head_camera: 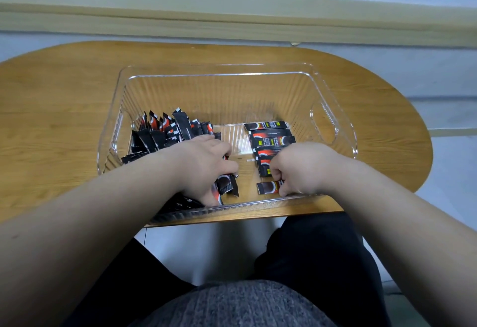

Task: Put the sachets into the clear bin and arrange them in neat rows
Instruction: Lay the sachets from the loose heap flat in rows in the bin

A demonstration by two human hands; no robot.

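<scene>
A clear ribbed bin [222,73] sits on the oval wooden table. Inside, at its left, lies a loose heap of black-and-red sachets [167,133]. On the right, several sachets lie flat in a row [271,135], one below the other. My left hand [204,164] reaches into the bin and grips a few sachets [227,187] at the near edge of the heap. My right hand [296,169] is curled at the near end of the row and pinches a single sachet [268,187] lying flat on the bin floor.
The wooden table [64,109] reaches left and right of the bin. A pale window sill [232,16] and window frame run behind it. My dark-trousered legs [322,262] and grey sweater sit below the table's near edge.
</scene>
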